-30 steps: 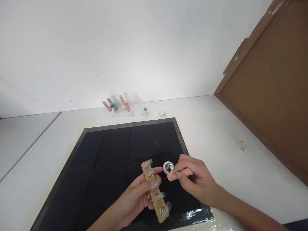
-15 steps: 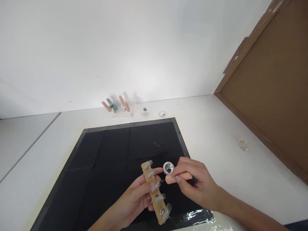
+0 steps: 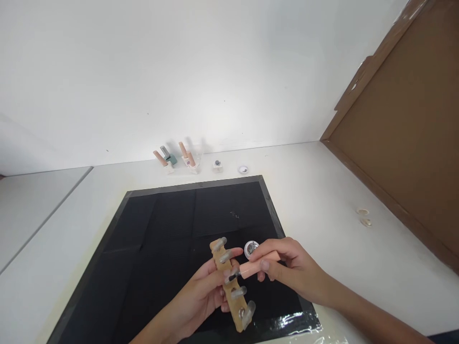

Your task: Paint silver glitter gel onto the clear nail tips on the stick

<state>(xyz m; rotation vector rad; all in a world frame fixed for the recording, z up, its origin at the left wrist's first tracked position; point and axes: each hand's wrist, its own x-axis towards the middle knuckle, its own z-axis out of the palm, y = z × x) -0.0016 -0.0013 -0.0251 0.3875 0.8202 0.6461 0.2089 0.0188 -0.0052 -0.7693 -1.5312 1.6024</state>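
My left hand [image 3: 204,291] is closed around a tan nail stand [image 3: 234,298], a narrow strip carrying several clear false nails [image 3: 248,313]. In the fingers of my right hand [image 3: 287,263] is a nail polish brush [image 3: 254,267] with a peach handle. Its dark bristles lie on the middle false nail [image 3: 232,276], beside my left thumb. Just behind the brush, a small round pot [image 3: 251,248] with silvery bits inside is partly covered by my right fingers; whether they hold it I cannot tell.
A black mat [image 3: 168,229] with taped edges lies beneath my hands. Along the wall stand several nail polish bottles [image 3: 191,165], an open bottle [image 3: 217,166] and a small white dish [image 3: 243,169]. Two small pale pieces [image 3: 366,222] lie near the cardboard panel [image 3: 401,119] at right.
The brush has moved left and its bristles now lie further across the middle nail. My right hand has tilted the handle up to the right. My left hand and the stand stay nearly still.
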